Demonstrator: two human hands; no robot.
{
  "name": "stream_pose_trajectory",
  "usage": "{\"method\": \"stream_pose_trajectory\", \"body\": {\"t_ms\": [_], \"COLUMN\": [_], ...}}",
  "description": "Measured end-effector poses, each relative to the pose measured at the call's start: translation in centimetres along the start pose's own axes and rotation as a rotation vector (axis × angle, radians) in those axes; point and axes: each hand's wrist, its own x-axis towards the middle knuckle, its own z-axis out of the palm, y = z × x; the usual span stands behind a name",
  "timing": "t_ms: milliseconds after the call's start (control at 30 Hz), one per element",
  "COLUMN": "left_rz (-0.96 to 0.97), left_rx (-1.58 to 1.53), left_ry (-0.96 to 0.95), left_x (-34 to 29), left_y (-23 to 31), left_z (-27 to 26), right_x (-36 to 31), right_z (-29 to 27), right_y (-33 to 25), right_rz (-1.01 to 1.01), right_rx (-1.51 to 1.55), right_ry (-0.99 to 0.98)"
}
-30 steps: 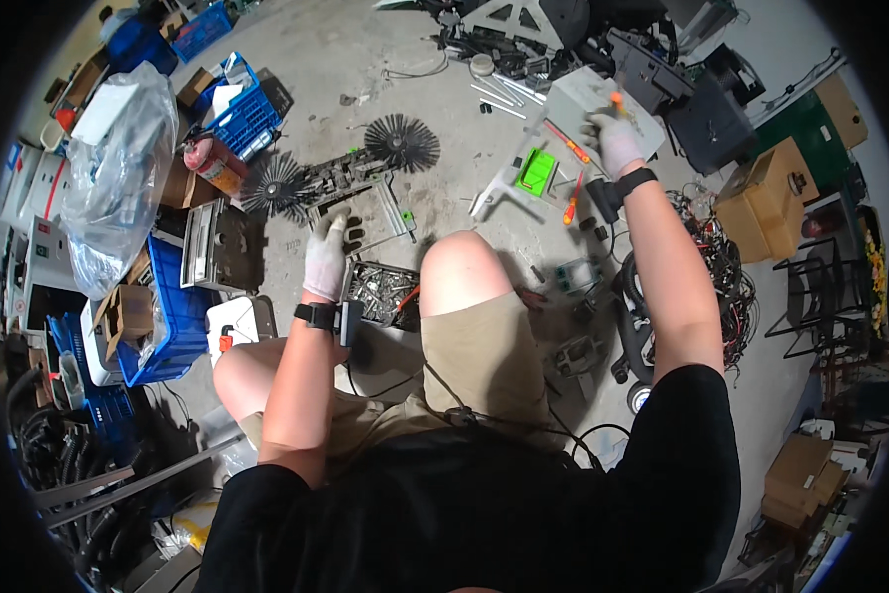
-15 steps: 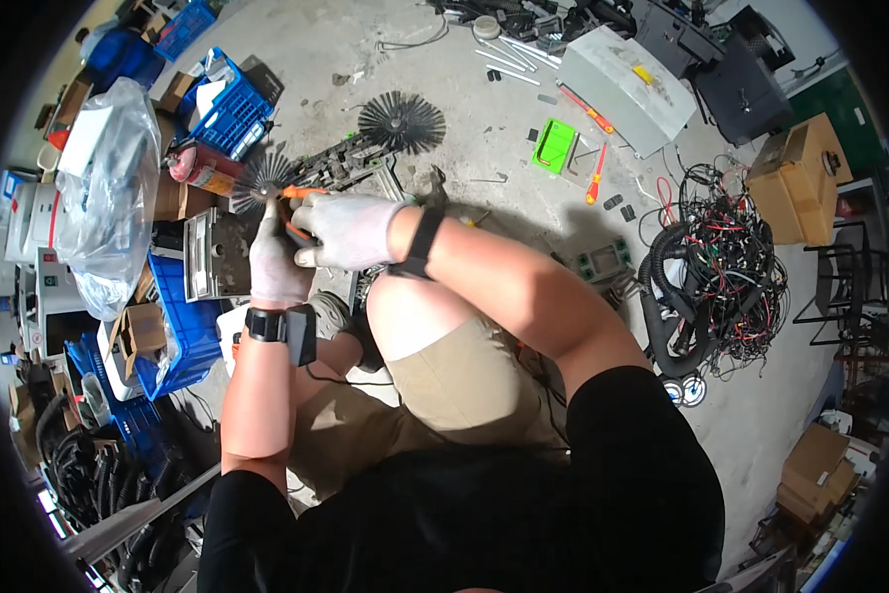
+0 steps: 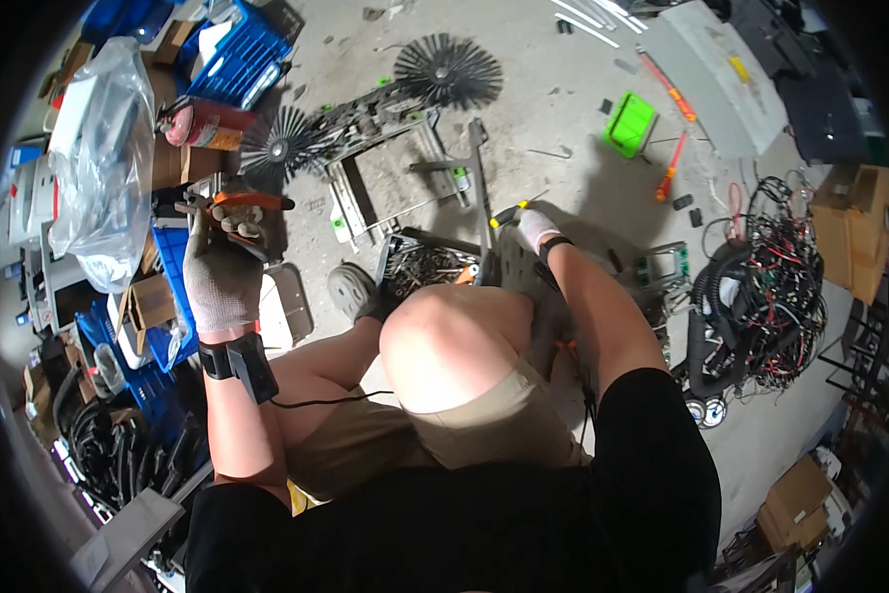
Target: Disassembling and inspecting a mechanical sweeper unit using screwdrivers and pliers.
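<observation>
My left hand [image 3: 225, 272], in a pale work glove, is raised at the left with its fingers curled around orange-handled pliers [image 3: 254, 201]. Part of the pliers is hidden by the fingers. My right hand [image 3: 533, 227], also gloved, reaches down in front of my knee and closes on a yellow-and-black handled tool [image 3: 509, 213]; its working end is hard to make out. Left of that hand, a black bin [image 3: 390, 243] holds many screws. Beyond the bin lies a metal frame [image 3: 350, 203], with a round black brush [image 3: 448, 72] and a second brush [image 3: 279, 148] at its ends.
A green tray [image 3: 630, 125] and orange-handled screwdrivers [image 3: 668, 183] lie on the floor to the right. A tangle of cables [image 3: 770, 287] and a cardboard box [image 3: 856, 227] are farther right. Blue crates [image 3: 242, 59] and a plastic-wrapped item [image 3: 103, 168] crowd the left.
My hands, together on the pliers before, have separated. The left has moved left with the pliers; the right has moved right and down to the yellow-and-black tool. The view has shifted.
</observation>
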Motion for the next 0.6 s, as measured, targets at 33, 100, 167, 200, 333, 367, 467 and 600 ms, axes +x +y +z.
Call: {"method": "stream_pose_trajectory", "body": {"t_ms": [33,100,167,200,333,367,467,600], "left_rz": [0.012,-0.015,0.009,-0.028,-0.036,-0.026,-0.017,-0.054], "left_rx": [0.018,0.037,0.07,0.015,-0.006,0.013,-0.037,-0.105], "left_ry": [0.026,-0.066,-0.031,-0.105,-0.067,-0.028,-0.069,-0.095], "left_x": [0.2,0.5,0.3,0.4,0.6,0.5,0.9,1.0], "left_y": [0.4,0.6,0.5,0.6,0.4,0.7,1.2,0.9], "left_z": [-0.6,-1.2,-1.1,-1.3,-1.0,-1.2,-2.2,-0.6], "right_x": [1.0,2.5,2.9,3.8,6.9,6.8,4.3,2.4], "right_z": [0.7,1.8,1.3,2.2,5.9,5.5,3.2,-0.5], "right_y": [-1.9,-4.8,-7.9,-8.2,-5.9,-6.8,-9.2,-7.7], "right_rz": [0.025,0.149,0.277,0.319,0.184,-0.018,0.202,0.335], "right_rx": [-0.157,-0.276,-0.304,-0.271,-0.183,-0.193,0.807,1.45], "right_ry": [-0.024,-0.019,-0.127,-0.117,-0.064,-0.058,-0.094,-0.286]}}
